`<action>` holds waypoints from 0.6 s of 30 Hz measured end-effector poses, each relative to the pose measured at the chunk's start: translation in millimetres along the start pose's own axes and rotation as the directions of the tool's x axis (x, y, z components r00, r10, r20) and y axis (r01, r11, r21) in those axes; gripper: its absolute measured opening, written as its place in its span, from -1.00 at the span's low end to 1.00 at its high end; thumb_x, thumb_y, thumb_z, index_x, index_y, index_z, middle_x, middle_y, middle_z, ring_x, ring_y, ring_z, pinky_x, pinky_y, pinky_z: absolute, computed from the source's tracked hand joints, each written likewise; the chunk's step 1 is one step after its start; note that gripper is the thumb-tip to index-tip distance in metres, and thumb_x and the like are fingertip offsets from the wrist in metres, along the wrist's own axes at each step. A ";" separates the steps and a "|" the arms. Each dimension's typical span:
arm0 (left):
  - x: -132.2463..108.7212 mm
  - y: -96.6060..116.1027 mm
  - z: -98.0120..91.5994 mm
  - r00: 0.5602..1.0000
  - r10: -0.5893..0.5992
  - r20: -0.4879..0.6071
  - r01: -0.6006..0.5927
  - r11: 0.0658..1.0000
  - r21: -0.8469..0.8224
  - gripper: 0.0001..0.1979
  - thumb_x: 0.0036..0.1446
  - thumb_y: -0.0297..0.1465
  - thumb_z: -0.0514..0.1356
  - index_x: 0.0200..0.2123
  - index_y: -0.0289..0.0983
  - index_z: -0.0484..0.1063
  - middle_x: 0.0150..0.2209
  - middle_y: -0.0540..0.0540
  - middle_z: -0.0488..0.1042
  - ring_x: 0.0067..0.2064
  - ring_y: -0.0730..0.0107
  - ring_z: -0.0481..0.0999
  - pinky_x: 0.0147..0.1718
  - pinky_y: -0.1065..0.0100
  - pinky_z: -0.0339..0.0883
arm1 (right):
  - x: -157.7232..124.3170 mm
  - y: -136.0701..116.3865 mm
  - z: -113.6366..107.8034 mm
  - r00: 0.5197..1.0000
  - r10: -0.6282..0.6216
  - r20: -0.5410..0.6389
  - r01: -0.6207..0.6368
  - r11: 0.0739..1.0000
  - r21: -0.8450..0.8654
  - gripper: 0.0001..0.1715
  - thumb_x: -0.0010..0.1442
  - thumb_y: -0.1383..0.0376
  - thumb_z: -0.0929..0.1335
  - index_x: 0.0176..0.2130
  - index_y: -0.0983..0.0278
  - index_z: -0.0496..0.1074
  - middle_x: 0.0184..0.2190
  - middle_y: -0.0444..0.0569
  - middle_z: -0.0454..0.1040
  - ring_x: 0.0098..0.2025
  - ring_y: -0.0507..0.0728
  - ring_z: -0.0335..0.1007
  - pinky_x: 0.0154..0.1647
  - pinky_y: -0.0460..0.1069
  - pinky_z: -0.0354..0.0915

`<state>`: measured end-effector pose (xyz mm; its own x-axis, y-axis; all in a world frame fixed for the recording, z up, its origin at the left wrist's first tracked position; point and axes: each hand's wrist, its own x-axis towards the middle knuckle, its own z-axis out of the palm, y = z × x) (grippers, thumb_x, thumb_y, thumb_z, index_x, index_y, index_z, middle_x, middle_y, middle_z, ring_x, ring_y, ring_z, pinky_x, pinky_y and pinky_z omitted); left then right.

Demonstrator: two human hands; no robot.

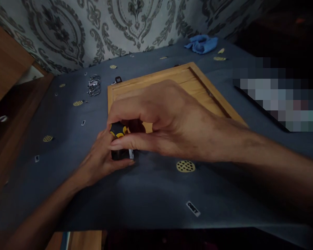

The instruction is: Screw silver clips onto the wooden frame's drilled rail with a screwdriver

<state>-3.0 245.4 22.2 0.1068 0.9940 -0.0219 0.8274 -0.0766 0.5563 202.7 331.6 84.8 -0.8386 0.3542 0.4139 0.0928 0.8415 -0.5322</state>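
A light wooden framed panel [217, 101] lies flat on the dark blue patterned cloth [146, 201]. Thumb and fingers of my right hand [169, 119] pinch a black and yellow screwdriver handle [118, 130], seen nearly end-on; its shaft and tip are hidden. Behind and below it, at the panel's near left corner, my left hand [101, 159] is closed around a dark piece with a shiny edge [122, 154], whose kind I cannot make out. My right hand covers much of the panel's near side.
A cluster of metal hardware pieces [94, 85] rests left of the panel, near a small screw-like piece [87, 101]. One small dark hanger [118, 80] shows at the panel's far edge. Toward the back lies a crumpled blue cloth [202, 44]. A blurred-out flat object [279, 99] is at right.
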 end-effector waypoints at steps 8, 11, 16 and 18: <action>-0.5 -9.6 5.9 0.997 0.078 0.008 -0.078 0.995 -0.059 -0.37 0.08 -0.12 0.39 0.17 -0.11 0.33 0.05 -0.12 0.50 0.14 -0.14 0.48 0.12 -0.10 0.41 | 0.1 -2.0 -0.9 1.000 -0.011 0.011 0.010 0.999 0.042 -0.64 0.46 0.16 0.22 -0.17 0.24 0.53 -0.30 -0.18 0.52 -0.24 -0.03 0.39 -0.16 -0.09 0.28; -2.2 -12.4 6.9 0.998 0.068 0.006 -0.067 0.997 -0.040 -0.46 0.10 -0.13 0.39 0.10 -0.10 0.37 0.00 -0.09 0.51 0.11 -0.13 0.50 0.10 -0.07 0.43 | 1.1 -1.2 -0.7 0.999 -0.007 0.035 0.006 1.000 0.028 -0.71 0.45 0.22 0.25 -0.23 0.25 0.49 -0.35 -0.23 0.48 -0.31 -0.06 0.33 -0.22 -0.09 0.25; -1.7 -7.7 3.1 0.999 0.041 0.025 -0.038 0.995 -0.092 -0.53 0.04 -0.20 0.44 -0.03 -0.12 0.38 -0.04 -0.10 0.51 0.12 -0.11 0.49 0.13 -0.11 0.41 | -2.0 -9.1 -5.6 0.987 0.034 -0.154 -0.028 0.999 0.039 -0.72 0.47 0.19 0.32 -0.22 0.31 0.50 -0.35 -0.19 0.49 -0.36 -0.06 0.32 -0.32 -0.09 0.23; -0.2 -3.9 0.7 0.999 0.042 0.035 -0.037 0.991 -0.129 -0.51 0.00 -0.24 0.47 -0.05 -0.12 0.36 -0.08 -0.07 0.52 0.10 -0.08 0.49 0.14 -0.12 0.39 | -4.6 -12.8 -10.3 0.941 0.122 -0.316 -0.135 0.991 -0.019 -0.51 0.51 0.04 0.22 -0.24 0.28 0.52 -0.40 -0.16 0.48 -0.38 -0.04 0.35 -0.36 -0.07 0.22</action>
<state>-5.9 245.4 19.4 0.1608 0.9866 -0.0275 0.7447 -0.1030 0.6594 210.9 323.3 97.3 -0.6082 0.5651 0.5574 0.2159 0.7935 -0.5689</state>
